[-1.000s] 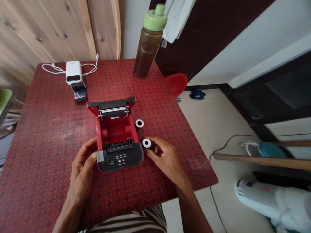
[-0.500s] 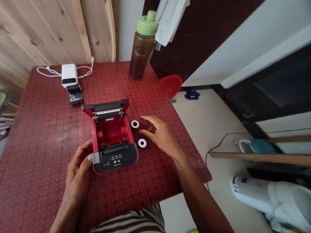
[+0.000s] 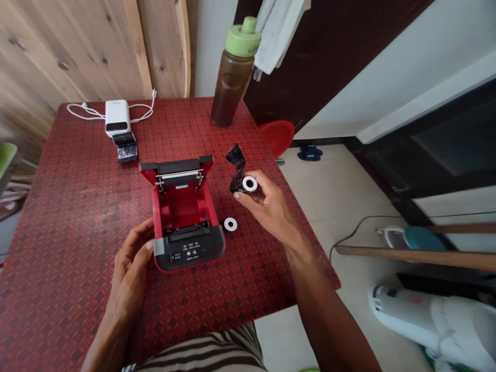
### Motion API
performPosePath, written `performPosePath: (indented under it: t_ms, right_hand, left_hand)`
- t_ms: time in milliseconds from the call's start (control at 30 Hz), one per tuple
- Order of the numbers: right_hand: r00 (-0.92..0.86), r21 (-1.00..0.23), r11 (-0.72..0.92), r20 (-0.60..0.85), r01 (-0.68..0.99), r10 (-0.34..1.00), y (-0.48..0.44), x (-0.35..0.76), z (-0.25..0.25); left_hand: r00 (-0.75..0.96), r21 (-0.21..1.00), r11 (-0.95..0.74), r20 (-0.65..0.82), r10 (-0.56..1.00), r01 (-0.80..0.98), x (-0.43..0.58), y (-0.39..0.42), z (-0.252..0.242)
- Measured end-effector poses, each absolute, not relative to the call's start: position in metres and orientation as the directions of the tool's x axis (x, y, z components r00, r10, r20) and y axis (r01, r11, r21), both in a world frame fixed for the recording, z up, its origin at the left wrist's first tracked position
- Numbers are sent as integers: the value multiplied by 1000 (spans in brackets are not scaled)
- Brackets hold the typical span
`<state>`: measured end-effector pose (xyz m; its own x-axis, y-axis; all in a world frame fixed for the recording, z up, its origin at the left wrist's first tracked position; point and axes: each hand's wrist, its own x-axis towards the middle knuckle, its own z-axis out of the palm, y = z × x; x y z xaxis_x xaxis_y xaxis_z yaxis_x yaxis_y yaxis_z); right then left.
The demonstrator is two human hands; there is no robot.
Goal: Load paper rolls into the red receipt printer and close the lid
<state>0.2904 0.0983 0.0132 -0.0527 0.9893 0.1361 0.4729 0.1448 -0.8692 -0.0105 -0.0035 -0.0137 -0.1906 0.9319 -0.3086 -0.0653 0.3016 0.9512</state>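
Note:
A red printer [image 3: 182,214] with a grey front panel sits open on the red patterned table [image 3: 70,206], its lid tipped back. My left hand [image 3: 134,268] rests against the printer's left front corner, fingers curled on its side. My right hand [image 3: 267,204] is raised to the right of the printer and pinches a small roll with a white core [image 3: 248,184]; a loose black strip [image 3: 235,157] curls up from it. A second roll with a white core [image 3: 230,224] lies on the table beside the printer's right side.
A small white device [image 3: 117,118] with a white cable and a black part stands at the back left. A brown bottle with a green cap [image 3: 234,77] stands at the table's far edge. A red stool [image 3: 277,135], cables and appliances lie on the floor to the right.
My right hand left the near roll, reached to the far roll and lifted it off the table, its black strip hanging loose. My left hand stayed at the printer.

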Motion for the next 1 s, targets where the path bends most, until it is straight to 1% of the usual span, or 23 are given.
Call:
performPosePath:
  t_ms: [67,133,200,233,267,300,333,400,467,533,667,767,833,900,1000]
  right_hand:
    - [-62,-910,140,126,391,990,88,287,34]
    - [-143,-964,134,102,232,984,77,281,53]
    - [-297,-996,85,80,6,952,68,275,66]
    - [-389,-993,49,89,-111,917,64,273,71]
    - [-483,-979,12,111,-203,868,62,271,74]
    - [-567,-968,-18,131,-249,813,61,269,77]
    - [-631,-968,-27,140,-248,763,62,268,78]
    - [-698,-986,37,142,-163,702,67,266,80]
    - [-708,-992,114,111,-43,698,76,263,83]
    - [-704,-988,151,91,24,705,85,261,85]
    - [-717,-990,91,-17,112,697,96,255,82]
    - [-715,-992,-23,-105,123,691,99,250,75]
    - [-697,-991,-57,-128,125,705,100,247,72]
    - [-674,-986,-8,-118,164,729,101,245,72]
    - [-641,-928,173,-85,330,763,102,242,75]
  left_hand:
    - [-206,950,305,-313,927,-74,-9,-3,-13]
    - [-214,949,306,-315,925,-75,-8,-3,-11]
    - [-217,947,311,-322,922,-83,-7,-3,-10]
    - [-217,945,316,-327,920,-85,-7,-3,-9]
    - [-213,942,325,-336,918,-84,-7,-3,-9]
    - [-214,940,332,-342,915,-82,-7,-3,-9]
    - [-216,939,334,-343,914,-80,-7,-3,-8]
    - [-217,941,327,-338,916,-84,-6,-3,-8]
    - [-211,941,324,-338,917,-101,-6,-3,-8]
    - [-188,940,326,-340,921,-103,-7,-3,-9]
    - [-169,953,291,-301,939,-81,-9,-3,-10]
    - [-155,948,296,-312,938,-113,-9,-3,-9]
    - [-144,944,303,-320,936,-128,-9,-3,-8]
    - [-142,944,304,-320,937,-127,-9,-3,-8]
    - [-128,942,309,-325,937,-130,-9,-4,-8]
